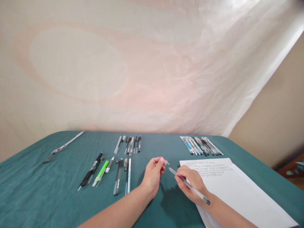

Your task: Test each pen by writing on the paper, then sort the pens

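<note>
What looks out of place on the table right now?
Only one thing: a long slim pen lies alone and slanted near the far left edge of the table, apart from the neat pen rows. The right hand holds an uncapped pen; the left hand pinches a small clear cap.

Pens (118,175) left — paper (237,190) right

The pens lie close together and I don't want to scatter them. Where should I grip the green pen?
Probably pinch the green pen at mid-barrel, straight from above: it lies flat and slanted on the cloth, with a white pen close along its right side.
</note>
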`<state>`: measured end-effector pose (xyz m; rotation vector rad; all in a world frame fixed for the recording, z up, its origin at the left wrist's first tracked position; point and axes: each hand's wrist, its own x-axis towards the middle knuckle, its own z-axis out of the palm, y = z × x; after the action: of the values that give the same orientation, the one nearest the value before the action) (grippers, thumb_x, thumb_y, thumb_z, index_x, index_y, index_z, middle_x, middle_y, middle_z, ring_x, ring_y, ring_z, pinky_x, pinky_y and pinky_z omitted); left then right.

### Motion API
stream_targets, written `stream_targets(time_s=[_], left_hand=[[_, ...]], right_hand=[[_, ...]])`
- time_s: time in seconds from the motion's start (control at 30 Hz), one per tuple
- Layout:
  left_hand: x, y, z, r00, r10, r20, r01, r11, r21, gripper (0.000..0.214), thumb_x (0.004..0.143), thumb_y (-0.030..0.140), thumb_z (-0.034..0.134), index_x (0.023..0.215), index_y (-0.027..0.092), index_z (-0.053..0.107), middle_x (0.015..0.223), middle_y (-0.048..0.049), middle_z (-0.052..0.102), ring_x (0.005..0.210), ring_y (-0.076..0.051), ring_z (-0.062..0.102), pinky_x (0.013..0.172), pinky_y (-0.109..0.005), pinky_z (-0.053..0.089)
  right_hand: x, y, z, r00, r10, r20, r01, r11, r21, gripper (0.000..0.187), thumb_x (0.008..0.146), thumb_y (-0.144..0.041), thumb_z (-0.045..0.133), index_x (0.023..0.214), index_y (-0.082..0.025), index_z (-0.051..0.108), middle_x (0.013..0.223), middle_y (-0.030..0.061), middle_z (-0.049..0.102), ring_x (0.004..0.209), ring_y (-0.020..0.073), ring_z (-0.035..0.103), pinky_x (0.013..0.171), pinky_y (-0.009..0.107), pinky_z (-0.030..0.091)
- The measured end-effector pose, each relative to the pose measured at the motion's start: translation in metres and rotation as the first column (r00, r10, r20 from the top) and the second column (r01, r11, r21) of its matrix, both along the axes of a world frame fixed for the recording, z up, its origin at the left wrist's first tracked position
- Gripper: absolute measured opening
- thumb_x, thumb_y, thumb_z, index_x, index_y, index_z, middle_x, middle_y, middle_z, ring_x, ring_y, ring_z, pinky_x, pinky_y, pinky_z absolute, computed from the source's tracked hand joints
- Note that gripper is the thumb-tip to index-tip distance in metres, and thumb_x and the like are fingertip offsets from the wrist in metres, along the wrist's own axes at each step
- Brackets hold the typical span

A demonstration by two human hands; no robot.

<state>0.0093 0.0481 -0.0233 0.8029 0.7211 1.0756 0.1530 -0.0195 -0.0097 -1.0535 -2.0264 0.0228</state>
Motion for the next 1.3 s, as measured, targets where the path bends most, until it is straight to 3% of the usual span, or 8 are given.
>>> stream_targets(time_s=[0.67, 0.97, 1.3], left_hand=[[-0.002, -0.003, -0.001, 0.99, -0.075, -0.123, 0.089, 0.989, 0.115, 0.034, 0.071, 0.044, 0.06, 0.083, 0.013, 0.055, 0.069, -0.001, 0.059, 0.054, -0.007, 0.046, 0.057, -0.021, 0.036], [-0.002, -0.006, 0.001, 0.988, -0.078, -0.133, 0.1, 0.981, 0.165, 0.03, 0.071, 0.043, 0.06, 0.079, 0.014, 0.054, 0.066, 0.0001, 0.058, 0.055, -0.008, 0.047, 0.057, -0.021, 0.037], [-0.002, -0.006, -0.003, 0.987, -0.071, -0.143, 0.096, 0.98, 0.175, 0.029, 0.072, 0.043, 0.058, 0.078, 0.015, 0.054, 0.064, 0.0002, 0.058, 0.056, -0.009, 0.049, 0.057, -0.021, 0.037]], right_hand=[[0.001, 0.007, -0.008, 0.998, -0.055, 0.009, 0.054, 0.996, 0.076, 0.019, 0.078, -0.012, 0.052, 0.094, -0.021, 0.055, 0.083, 0.0061, 0.061, 0.072, 0.0142, 0.059, 0.06, 0.025, 0.049], [0.004, 0.007, -0.015, 0.979, -0.091, 0.18, 0.073, 0.992, 0.103, 0.016, 0.08, -0.013, 0.047, 0.092, -0.021, 0.055, 0.081, 0.0065, 0.061, 0.068, 0.0148, 0.056, 0.057, 0.027, 0.046], [0.001, 0.008, -0.019, 0.981, -0.071, 0.183, 0.077, 0.997, -0.027, 0.017, 0.084, -0.02, 0.041, 0.083, -0.02, 0.058, 0.076, 0.0053, 0.059, 0.063, 0.0123, 0.049, 0.055, 0.025, 0.042]])
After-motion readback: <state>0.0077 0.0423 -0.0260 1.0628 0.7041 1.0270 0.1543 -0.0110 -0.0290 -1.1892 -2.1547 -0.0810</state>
